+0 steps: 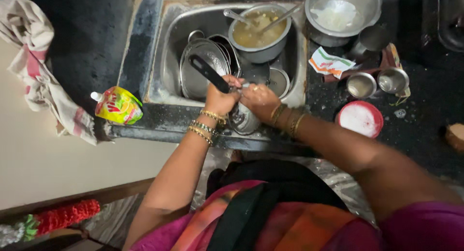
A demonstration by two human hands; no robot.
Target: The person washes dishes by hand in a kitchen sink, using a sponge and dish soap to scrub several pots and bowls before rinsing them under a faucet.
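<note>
1. Striped cloth is being left draped over the pale counter at nine o'clock of the sink, with a yellow spouted pouch lying on the dark rim just beside it.
2. A black handle is being gripped by the left hand, whose fingers are curled tightly around it; the handle is pointing toward ten o'clock over a stack of steel lids.
3. A small steel vessel is being held at the sink's front edge, at six o'clock of the basin, between both hands.
4. The vessel's rim is being pressed by the right hand; its fingers are bunched together on the top, though whether a scrubber is being held under them cannot be told.
5. Scrubbing appears to be the step in hand: the vessel is being steadied by the handle while it is being rubbed.
6. A rinse is judged to be called for next, so the vessel would need turning under water; no tap is being shown.
7. A pot of yellowish liquid with two spoons is being left at twelve o'clock.
8. A steel bowl, two small cups and a red lid are being left on the dark counter at three o'clock.
</note>
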